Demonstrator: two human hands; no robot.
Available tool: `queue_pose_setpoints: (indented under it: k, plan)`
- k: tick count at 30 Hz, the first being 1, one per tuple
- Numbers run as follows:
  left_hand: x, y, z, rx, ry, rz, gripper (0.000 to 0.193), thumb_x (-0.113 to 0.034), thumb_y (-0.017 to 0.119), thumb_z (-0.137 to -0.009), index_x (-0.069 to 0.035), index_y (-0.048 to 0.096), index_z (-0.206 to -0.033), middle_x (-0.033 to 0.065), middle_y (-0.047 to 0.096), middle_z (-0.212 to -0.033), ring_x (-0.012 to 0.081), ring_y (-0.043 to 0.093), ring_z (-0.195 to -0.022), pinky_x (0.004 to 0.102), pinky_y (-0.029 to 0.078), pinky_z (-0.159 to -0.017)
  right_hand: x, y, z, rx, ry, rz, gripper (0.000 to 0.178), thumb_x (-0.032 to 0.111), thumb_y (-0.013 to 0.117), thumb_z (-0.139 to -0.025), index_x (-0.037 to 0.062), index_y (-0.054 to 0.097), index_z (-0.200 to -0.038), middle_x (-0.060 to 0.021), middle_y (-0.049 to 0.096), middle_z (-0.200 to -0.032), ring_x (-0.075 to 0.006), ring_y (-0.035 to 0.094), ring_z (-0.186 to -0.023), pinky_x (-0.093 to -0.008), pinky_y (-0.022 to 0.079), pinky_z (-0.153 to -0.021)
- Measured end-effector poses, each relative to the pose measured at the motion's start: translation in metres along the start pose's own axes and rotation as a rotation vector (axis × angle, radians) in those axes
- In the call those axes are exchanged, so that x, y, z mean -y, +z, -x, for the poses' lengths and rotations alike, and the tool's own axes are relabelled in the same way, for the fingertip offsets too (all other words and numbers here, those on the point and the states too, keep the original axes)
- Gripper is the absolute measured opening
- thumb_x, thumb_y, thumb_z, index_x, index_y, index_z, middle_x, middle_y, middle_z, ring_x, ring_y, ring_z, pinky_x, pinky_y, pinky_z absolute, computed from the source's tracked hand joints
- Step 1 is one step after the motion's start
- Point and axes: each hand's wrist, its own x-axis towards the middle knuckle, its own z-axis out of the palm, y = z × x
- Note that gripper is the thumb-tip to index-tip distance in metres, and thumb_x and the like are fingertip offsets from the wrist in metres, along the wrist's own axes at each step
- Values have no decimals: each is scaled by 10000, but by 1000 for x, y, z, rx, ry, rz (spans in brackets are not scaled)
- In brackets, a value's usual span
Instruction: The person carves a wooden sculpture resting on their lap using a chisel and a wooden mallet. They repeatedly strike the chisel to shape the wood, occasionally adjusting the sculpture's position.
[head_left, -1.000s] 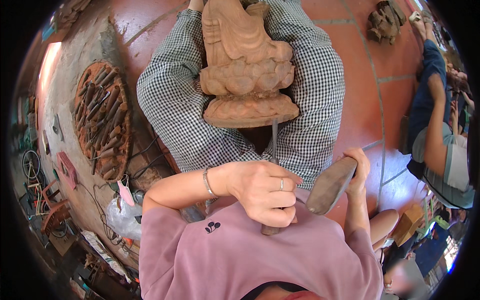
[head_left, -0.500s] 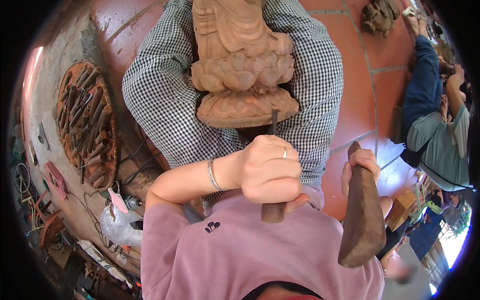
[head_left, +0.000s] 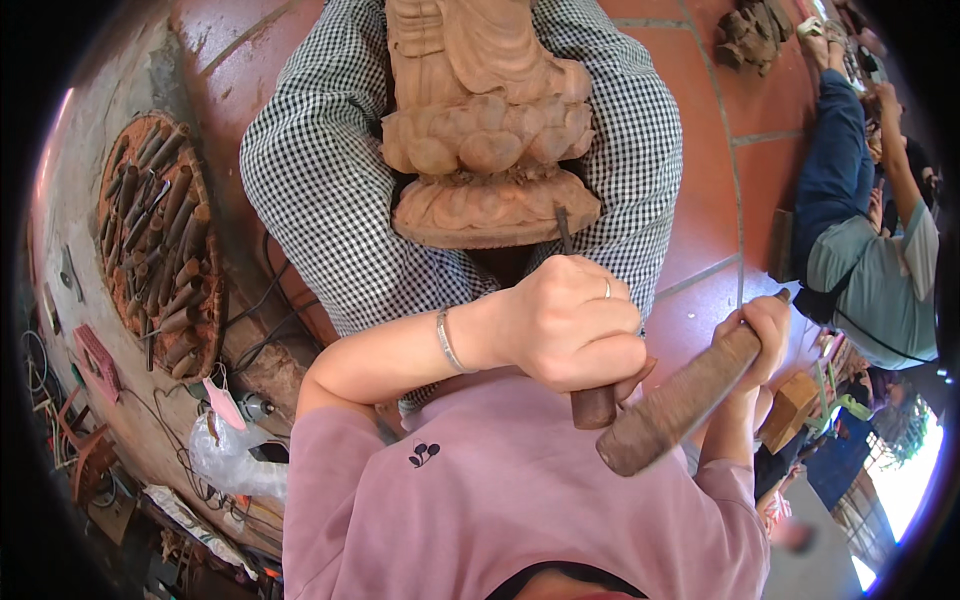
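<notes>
Left hand fisted around chisel, fingers curled tight, thumb end showing beside the handle; dark blade comes out above the fist, short wooden butt below. Right hand wraps the grip of mallet, fingers closed round it, grip end poking out past the knuckles. Wooden carving, reddish-brown, sits between the legs in checked trousers, directly up-frame from the left fist, upright axis running toward the top edge, top cut off by frame. Blade tip lies over the base's lower tier near its right end, just above the bottom rim; contact with wood can't be told. Key relation: chisel's long axis runs from the base down toward the chest, tilted slightly, butt nearest the body; mallet slants across from upper right to lower left, its broad end just beside the butt, on the right. Touching or apart, can't tell. Left hand is the nearer one to the carving. Left of the legs, round tray holds many handled tools; beyond the right knee, dark wood chunk on tiled floor.
</notes>
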Motion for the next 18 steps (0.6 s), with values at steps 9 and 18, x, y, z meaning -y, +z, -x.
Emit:
queue_pose_setpoints:
  k: [9, 18]
  plan:
    - [4, -8, 2, 68, 15, 21, 346, -130, 722, -727, -96, 397, -612, 9, 342, -588, 144, 398, -447, 278, 358, -364, 9, 11, -1, -109, 14, -124, 303, -106, 671, -738, 63, 520, -938, -104, 577, -760, -271, 576, -660, -373, 499, -590]
    - [4, -8, 1, 104, 23, 4, 353, -150, 728, -707, -98, 393, -608, 4, 325, -588, 141, 395, -446, 273, 366, -366, 5, 21, 10, -139, -2, -208, 357, -149, 677, -691, 71, 536, -934, -101, 582, -766, -282, 597, -681, -386, 519, -611]
